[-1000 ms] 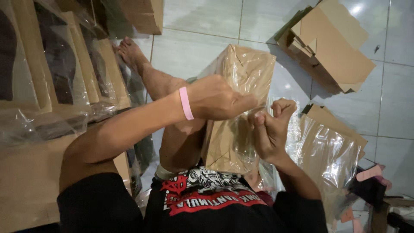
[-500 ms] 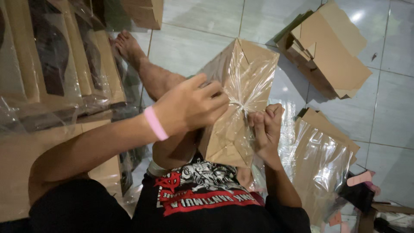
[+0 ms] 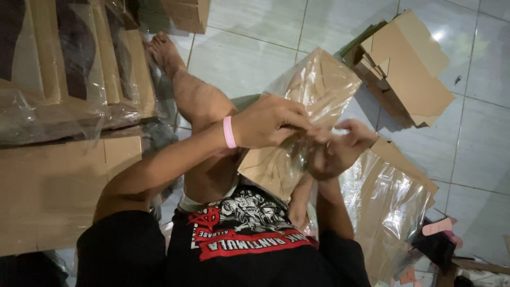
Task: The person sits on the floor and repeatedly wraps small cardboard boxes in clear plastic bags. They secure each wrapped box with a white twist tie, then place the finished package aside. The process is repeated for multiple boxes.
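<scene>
Pale tiled floor [image 3: 255, 32]. Frame centre: flat brown cardboard piece in clear plastic sleeve [image 3: 313, 101], lower end hidden behind hands. Left hand [image 3: 271, 123] and right hand [image 3: 340, 149] both pinch the sleeve mid-length. Upper right: folded brown cardboard boxes [image 3: 409, 69].

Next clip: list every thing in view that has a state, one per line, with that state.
left hand: gripping the wrapped cardboard piece
right hand: pinching the clear wrap
wrapped cardboard piece: held tilted over the lap, in plastic
cardboard box: on the tiles, flaps open
bagged cardboard stack: lying flat beside the right arm
</scene>
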### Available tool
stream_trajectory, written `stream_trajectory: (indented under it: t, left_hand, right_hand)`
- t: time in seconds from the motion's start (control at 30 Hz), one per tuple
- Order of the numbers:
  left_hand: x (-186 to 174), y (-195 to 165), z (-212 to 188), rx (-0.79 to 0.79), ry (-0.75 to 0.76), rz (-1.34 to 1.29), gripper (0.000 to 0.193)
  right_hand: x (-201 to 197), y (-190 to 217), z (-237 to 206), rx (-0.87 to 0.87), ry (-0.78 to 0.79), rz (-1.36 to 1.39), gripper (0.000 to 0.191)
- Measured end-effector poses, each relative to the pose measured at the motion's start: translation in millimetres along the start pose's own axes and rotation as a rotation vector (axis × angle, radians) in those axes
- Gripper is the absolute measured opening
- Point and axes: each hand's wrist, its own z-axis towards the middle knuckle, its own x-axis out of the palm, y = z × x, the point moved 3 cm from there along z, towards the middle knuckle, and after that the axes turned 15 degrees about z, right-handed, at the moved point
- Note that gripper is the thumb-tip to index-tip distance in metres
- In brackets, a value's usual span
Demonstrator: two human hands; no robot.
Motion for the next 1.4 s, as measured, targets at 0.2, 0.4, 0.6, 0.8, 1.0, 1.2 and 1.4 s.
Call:
stream_trajectory:
  t: [0.2, 0.4, 0.6, 0.8, 1.0, 1.2, 1.4]
  left_hand:
    - [-2, -16, -10, 0.122, -0.244, 0.341, 0.02]
    - [1, -30, -21, 0.066, -0.294, 0.769, 0.01]
    - [-9, -32, -22, -0.058, -0.366, 0.732, 0.017]
    - [-7, -32, -24, -0.166, -0.333, 0.667, 0.015]
    - [-7, -27, -22, -0.178, -0.347, 0.491, 0.021]
    - [-8, -12, -20, -0.223, -0.335, 0.279, 0.009]
    - [-6, -6, -18, -0.188, -0.285, 0.242, 0.008]
  right_hand:
    - [5, -22, 20, 0.32, 0.054, 0.323, 0.008]
    - [10, -18, 42, 0.585, 0.106, 0.236, 0.021]
    - [11, -11, 50, 0.257, 0.441, -0.03, 0.019]
    - [-7, -34, 38, 0.124, 0.496, -0.059, 0.017]
    - [-2, -40, 59, 0.145, 0.823, 0.128, 0.033]
    - [11, -33, 54, 0.196, 0.49, 0.243, 0.025]
    - [4, -35, 29, -0.002, 0.257, 0.086, 0.008]
